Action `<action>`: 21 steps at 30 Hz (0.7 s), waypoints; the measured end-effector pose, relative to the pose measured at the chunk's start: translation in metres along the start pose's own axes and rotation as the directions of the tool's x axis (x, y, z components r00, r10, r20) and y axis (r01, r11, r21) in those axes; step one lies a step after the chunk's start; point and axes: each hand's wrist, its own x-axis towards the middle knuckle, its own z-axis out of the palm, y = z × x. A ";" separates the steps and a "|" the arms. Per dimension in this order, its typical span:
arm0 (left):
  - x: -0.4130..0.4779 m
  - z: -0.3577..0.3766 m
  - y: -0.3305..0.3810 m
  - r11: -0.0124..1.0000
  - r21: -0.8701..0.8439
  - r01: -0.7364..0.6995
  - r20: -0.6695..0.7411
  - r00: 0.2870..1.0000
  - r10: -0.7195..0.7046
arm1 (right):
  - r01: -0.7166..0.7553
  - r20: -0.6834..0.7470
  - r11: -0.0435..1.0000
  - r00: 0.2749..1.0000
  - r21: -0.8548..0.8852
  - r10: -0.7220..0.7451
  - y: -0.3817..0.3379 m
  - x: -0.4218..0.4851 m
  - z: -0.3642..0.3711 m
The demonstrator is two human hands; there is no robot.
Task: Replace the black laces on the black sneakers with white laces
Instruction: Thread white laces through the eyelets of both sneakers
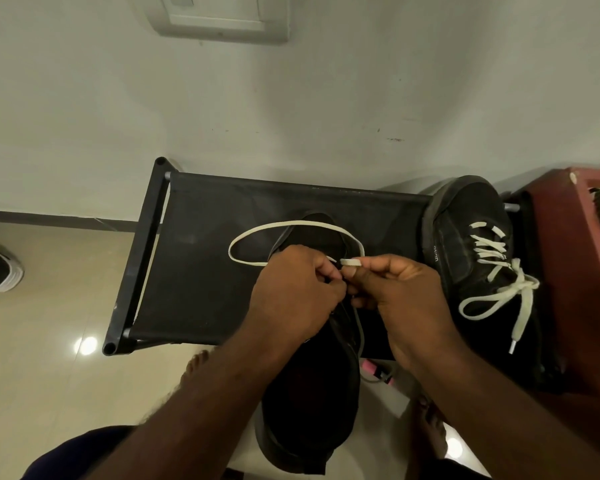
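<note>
White lace (291,224) is pinched by left hand (291,289) and right hand (402,292) - fingers curled - looped over unlaced sneaker (309,410), toe on black rack (201,237); laced sneaker (471,230) is set at right

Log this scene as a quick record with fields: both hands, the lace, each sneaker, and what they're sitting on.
left hand: grips white lace at middle sneaker
right hand: pinches the lace's end
lace loop: arcs over black rack
middle sneaker: lace loose, not tied
right sneaker: white laces in, bow tied
</note>
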 end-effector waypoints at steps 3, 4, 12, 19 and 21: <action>0.000 -0.001 -0.001 1.000 -0.009 -0.010 0.014 1.000 0.011 | -0.019 -0.005 1.000 1.000 0.022 0.019 0.001 0.001 0.000; 0.000 -0.001 -0.002 1.000 -0.014 -0.012 0.017 1.000 0.012 | -0.020 -0.006 1.000 1.000 0.015 0.020 0.001 0.001 0.000; 0.002 0.000 -0.006 0.998 -0.064 -0.003 0.016 1.000 0.004 | -0.064 0.017 0.998 0.998 -0.022 0.065 0.001 0.003 0.000; 0.005 0.000 -0.006 0.998 -0.058 0.009 0.030 1.000 -0.007 | -0.045 -0.040 0.999 0.998 -0.005 0.044 0.004 0.004 0.001; 0.005 -0.001 -0.006 0.998 -0.057 0.008 0.034 0.999 -0.006 | -0.035 -0.051 0.999 0.998 -0.009 0.035 0.004 0.005 0.001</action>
